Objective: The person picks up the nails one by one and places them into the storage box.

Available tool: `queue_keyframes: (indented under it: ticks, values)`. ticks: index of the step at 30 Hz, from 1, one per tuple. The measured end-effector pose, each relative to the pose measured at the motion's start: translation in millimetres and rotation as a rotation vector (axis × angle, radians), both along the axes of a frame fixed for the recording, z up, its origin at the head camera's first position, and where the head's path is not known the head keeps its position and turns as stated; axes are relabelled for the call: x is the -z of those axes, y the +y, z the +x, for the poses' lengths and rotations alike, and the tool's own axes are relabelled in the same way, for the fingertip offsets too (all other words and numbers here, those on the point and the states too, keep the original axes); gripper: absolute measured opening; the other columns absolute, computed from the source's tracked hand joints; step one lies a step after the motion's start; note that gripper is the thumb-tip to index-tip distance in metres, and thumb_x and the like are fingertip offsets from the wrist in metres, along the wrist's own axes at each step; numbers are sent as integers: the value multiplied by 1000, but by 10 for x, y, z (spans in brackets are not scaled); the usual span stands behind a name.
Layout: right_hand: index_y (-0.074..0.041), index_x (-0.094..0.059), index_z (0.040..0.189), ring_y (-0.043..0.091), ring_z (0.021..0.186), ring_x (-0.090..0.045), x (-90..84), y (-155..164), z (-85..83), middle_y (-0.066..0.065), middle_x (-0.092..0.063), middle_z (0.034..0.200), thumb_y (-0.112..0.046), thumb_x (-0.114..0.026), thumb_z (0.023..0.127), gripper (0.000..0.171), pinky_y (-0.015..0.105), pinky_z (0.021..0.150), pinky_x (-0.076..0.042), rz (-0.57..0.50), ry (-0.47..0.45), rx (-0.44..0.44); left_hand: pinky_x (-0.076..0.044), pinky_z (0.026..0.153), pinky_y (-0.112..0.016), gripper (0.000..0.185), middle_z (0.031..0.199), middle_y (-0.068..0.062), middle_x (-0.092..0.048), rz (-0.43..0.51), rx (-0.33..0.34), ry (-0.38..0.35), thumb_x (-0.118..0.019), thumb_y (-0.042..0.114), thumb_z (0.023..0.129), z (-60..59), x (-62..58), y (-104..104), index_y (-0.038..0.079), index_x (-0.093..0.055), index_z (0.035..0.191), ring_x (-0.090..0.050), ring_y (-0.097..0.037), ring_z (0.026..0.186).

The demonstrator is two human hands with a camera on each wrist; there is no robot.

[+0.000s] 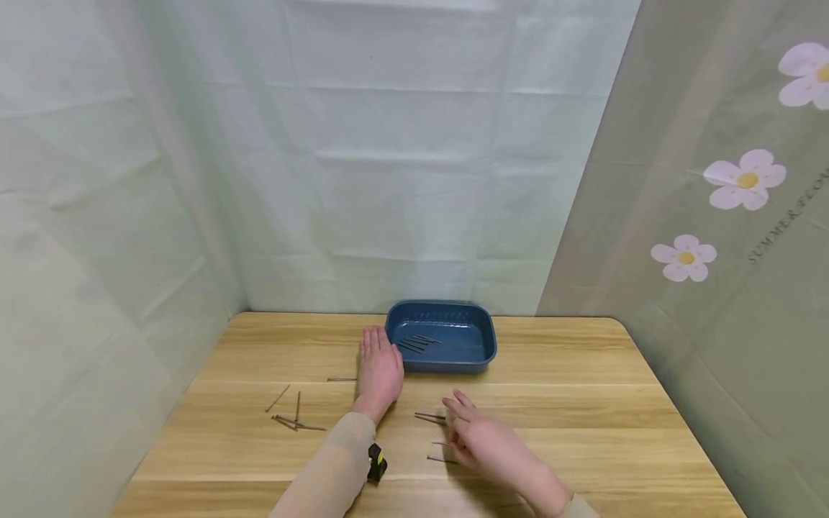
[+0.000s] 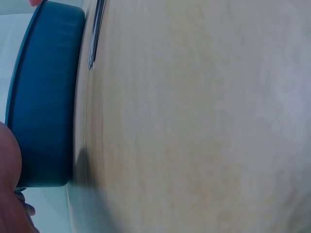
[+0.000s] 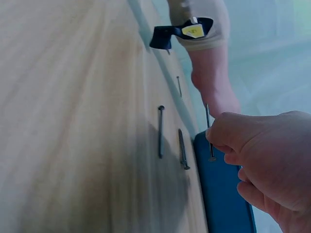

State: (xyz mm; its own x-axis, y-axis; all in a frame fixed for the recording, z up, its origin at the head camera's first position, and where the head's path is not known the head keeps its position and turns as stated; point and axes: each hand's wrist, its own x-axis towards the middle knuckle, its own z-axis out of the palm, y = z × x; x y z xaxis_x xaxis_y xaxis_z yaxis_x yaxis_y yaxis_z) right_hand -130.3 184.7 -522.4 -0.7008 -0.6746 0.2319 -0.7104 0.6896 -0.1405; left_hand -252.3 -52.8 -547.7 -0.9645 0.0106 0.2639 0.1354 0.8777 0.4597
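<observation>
My left hand (image 1: 378,370) lies against the left end of a dark blue plastic basin (image 1: 453,365), its fingers straight and pointing toward the back. In the right wrist view my right hand (image 3: 267,160) pinches a nail (image 3: 212,151) between thumb and fingers, head end down, above the table. Two loose nails (image 3: 161,131) rest on the wood below that hand. Inside the basin, several dark nails (image 1: 417,343) lie side by side at its left. The left wrist view shows the basin's side wall (image 2: 46,97) close to the left hand.
Several more nails (image 1: 285,421) are scattered on the left of the wooden table (image 1: 583,403), and a single nail (image 1: 340,379) lies left of my left hand. Pale curtains (image 1: 401,180) hang behind and beside the table. A black strap device (image 1: 376,462) sits on my left wrist.
</observation>
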Motion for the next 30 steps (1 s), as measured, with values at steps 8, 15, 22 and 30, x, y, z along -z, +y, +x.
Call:
queue_keyframes:
  ticks: [8,15,22,30]
  values:
    - [-13,-66,86,44,143,-53,-114,69,-119,22,-60,150,-11,-79,93,15,48,101,-58,-58,36,44,-21,128,-59,58,167,-35,-29,-1,-1,12,-39,19,114,0,4,-5,-17,-31,159,-22,-49,158]
    - [-13,-68,89,43,145,-51,-250,112,-223,22,-60,150,-9,-80,93,13,39,91,-62,-94,57,56,-21,128,-58,59,167,-34,-30,0,-2,-4,-38,19,114,5,-1,-10,-16,-30,160,-21,-49,159]
    - [-14,-66,89,42,146,-50,-386,141,-371,21,-61,150,-10,-77,96,14,42,93,-62,-130,28,109,-21,128,-59,58,166,-34,-32,10,-4,12,-39,19,114,-3,21,-4,-16,-31,159,-22,-49,159]
    - [-17,-64,91,38,149,-47,-403,146,-613,18,-61,150,-11,-72,101,14,32,72,-58,-205,-79,193,-20,129,-58,57,167,-34,-32,15,-5,5,-38,19,115,-5,23,-5,-16,-31,160,-20,-48,159]
